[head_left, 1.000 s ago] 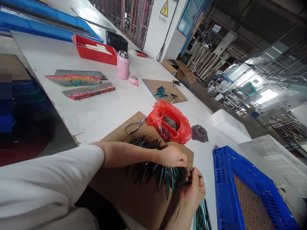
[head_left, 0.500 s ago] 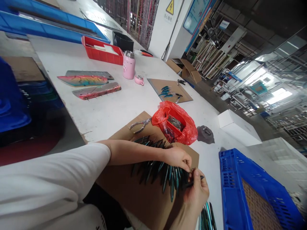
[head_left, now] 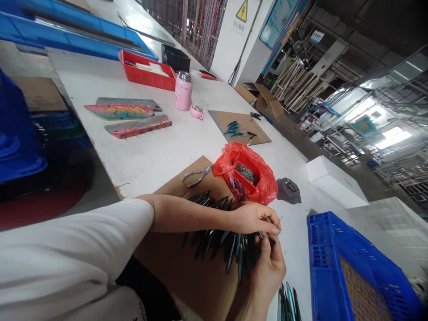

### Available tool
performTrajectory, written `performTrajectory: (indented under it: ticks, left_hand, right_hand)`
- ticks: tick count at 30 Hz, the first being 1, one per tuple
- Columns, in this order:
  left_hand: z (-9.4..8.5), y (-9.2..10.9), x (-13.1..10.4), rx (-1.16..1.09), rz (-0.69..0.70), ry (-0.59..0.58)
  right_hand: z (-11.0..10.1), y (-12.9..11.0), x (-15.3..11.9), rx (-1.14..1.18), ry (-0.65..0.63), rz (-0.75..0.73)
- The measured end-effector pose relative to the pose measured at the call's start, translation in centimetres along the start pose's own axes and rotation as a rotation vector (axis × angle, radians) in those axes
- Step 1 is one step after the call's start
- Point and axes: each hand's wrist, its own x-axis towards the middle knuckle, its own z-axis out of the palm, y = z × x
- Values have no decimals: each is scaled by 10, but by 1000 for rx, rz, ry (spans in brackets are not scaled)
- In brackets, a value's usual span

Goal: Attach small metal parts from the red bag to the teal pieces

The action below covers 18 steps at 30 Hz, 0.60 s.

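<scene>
My left hand [head_left: 256, 218] reaches in from the left, fingertips pinched, with a thin wire-like tip showing beyond them. Just below, my right hand [head_left: 269, 261] has its thumb and fingers pressed together, and what it grips is hidden. The hands meet at their fingertips. Beneath them many slender dark teal lure-like pieces [head_left: 230, 249] lie fanned on a brown cardboard sheet [head_left: 187, 276]. Above the left forearm sit a pair of pliers [head_left: 198, 176] and a red plastic bag [head_left: 267, 178] around a red box of thin metal parts [head_left: 247, 174].
More dark pieces [head_left: 289, 303] lie at the lower right, beside a blue crate [head_left: 323, 263]. Farther off on the white table [head_left: 133, 156] are a board with small blue pieces [head_left: 261, 133], a pink bottle [head_left: 183, 91], a red tray [head_left: 147, 78], colourful fish-shaped pieces [head_left: 123, 111] and a white box [head_left: 334, 183].
My left hand has shifted slightly right and its fingers are more curled. The dark piece seen in my right hand is now hidden. The view has moved a little.
</scene>
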Motion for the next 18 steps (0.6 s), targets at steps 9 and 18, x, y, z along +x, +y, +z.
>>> performTrajectory:
  ticks: [9,18]
  left_hand:
    - [2,2,-3,246,116,47]
    - [0,-1,-2,218,163,3]
  right_hand:
    - [3,3,-3,1,35,-10]
    - [6,-2,-5,-92,88,-3]
